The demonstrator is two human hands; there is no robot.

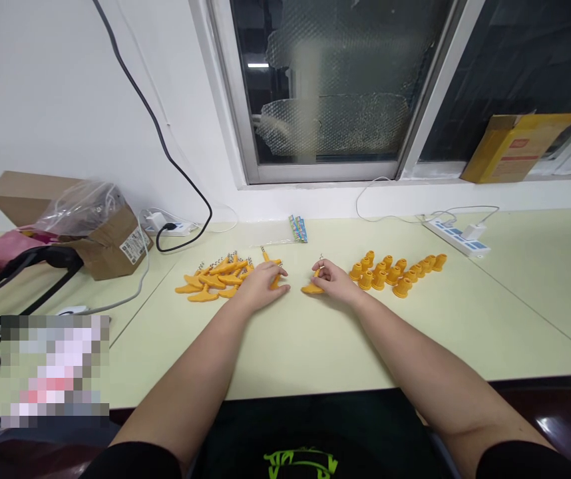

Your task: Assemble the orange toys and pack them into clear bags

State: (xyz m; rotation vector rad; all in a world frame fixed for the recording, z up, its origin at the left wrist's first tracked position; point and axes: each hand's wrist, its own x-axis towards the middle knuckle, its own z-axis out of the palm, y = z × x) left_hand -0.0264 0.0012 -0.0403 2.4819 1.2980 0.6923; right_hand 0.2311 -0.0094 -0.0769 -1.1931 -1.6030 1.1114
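Just right of the table's middle, my right hand (334,282) is closed on a yellow corkscrew (311,289). Its wavy handle rests low at the tabletop, and its metal spiral points up above the fingers. My left hand (263,286) curls around another yellow corkscrew piece (275,281), partly hidden by the fingers. Directly behind that hand lies one more yellow corkscrew (266,257), its spiral pointing away. To the left is a pile of yellow corkscrews (210,281). Several yellow bell-shaped caps (379,279) stand in loose rows right of my right hand.
Small printed packets (298,229) lie on a clear plastic sheet by the wall. A power strip (458,238) sits at the back right. An opened cardboard box (110,246) and a black cable (166,153) are at left. A yellow carton (520,148) leans against the window.
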